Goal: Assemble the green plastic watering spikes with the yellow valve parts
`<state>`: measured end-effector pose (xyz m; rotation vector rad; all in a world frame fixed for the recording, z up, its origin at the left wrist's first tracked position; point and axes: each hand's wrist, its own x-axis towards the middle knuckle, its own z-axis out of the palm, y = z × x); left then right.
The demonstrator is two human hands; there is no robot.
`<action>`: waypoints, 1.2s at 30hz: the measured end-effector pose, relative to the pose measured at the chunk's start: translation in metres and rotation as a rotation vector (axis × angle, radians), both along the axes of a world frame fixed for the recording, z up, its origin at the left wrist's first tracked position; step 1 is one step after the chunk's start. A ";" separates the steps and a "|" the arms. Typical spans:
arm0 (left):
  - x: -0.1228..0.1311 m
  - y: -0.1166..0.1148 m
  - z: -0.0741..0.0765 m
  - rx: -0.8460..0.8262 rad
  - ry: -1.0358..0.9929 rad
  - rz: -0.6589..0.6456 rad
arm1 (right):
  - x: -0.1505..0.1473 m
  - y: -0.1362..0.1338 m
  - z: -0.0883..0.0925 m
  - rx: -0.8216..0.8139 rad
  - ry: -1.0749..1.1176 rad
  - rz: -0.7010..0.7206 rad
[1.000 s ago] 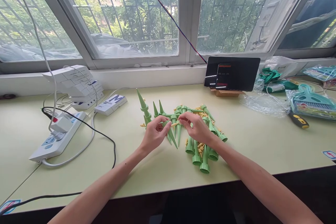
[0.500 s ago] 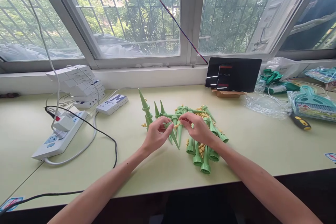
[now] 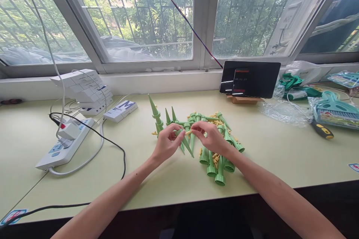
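Observation:
My left hand [image 3: 169, 142] is closed around a green plastic watering spike [image 3: 187, 147], whose point slants down to the right. Opposite it, my right hand [image 3: 209, 136] pinches a small yellow plastic piece [image 3: 188, 133] against the spike's side; whether it is seated there I cannot tell. Under and beside my right hand lies a pile of green spikes [image 3: 220, 177], several showing their wide open collars. Loose yellow pieces [image 3: 215, 160] are scattered among them. Beyond my left hand, more green spikes stand stacked [image 3: 155, 111] with points up.
A power strip [image 3: 66, 145] with cables and a stack of white boxes [image 3: 91, 91] occupy the left. Against the window wall a tablet [image 3: 260, 80] leans on a cardboard stand. At right are a yellow-black handle [image 3: 322, 130] and a wrapped teal dustpan-and-brush set [image 3: 335, 110].
My right hand's fingertips have come slightly closer in on the yellow piece at the spike. The held spike's point has shifted a little right and up.

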<state>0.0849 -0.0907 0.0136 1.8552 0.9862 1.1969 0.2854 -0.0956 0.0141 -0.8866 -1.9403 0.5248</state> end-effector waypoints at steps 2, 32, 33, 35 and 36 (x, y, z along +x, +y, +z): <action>0.000 0.000 0.000 -0.010 -0.009 -0.010 | 0.000 0.000 0.001 -0.003 0.001 0.008; 0.001 -0.001 0.001 -0.115 -0.055 -0.073 | 0.000 -0.001 0.002 -0.003 -0.007 0.022; 0.001 -0.001 0.002 -0.111 -0.044 -0.064 | 0.000 -0.001 0.001 -0.001 -0.010 0.021; 0.002 -0.002 0.004 -0.102 -0.023 -0.043 | 0.000 0.000 0.001 0.004 -0.018 0.021; 0.002 -0.003 0.005 -0.099 -0.016 -0.037 | 0.000 0.000 0.000 0.007 -0.023 0.022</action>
